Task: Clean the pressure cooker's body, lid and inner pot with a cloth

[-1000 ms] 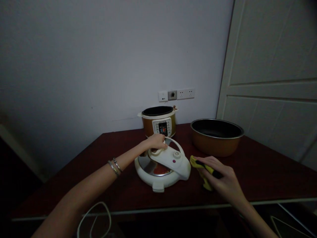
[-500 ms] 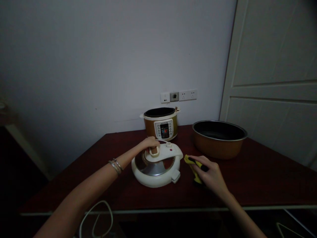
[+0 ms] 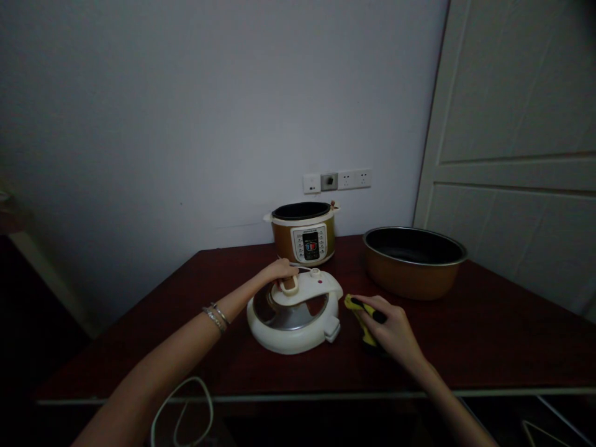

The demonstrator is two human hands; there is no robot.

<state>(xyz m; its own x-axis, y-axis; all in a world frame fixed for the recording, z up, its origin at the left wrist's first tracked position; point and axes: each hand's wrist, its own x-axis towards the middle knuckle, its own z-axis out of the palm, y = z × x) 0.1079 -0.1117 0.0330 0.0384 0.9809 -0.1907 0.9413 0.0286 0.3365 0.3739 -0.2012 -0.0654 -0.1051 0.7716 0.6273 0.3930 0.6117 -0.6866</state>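
Note:
A white cooker lid [image 3: 295, 316] with a steel plate lies on the dark red table [image 3: 488, 335]. My left hand [image 3: 280, 271], bracelets on the wrist, is closed on the handle at the lid's far side. Just right of the lid, my right hand [image 3: 390, 327] lies over a yellow and black cloth [image 3: 357, 307] on the table, fingers curled on it. Behind the lid stands the open brown pressure cooker [image 3: 305, 232] with its control panel facing me.
A wide brown inner pot [image 3: 413, 261] sits at the back right of the table. Wall sockets [image 3: 338, 180] are above the cooker and a white door [image 3: 516, 143] is at the right. A white cable [image 3: 179, 403] loops below the table's front edge.
The lid has turned under my left hand, its latch tab swinging from the front to the right. My right hand with the cloth has slid a little toward the lid.

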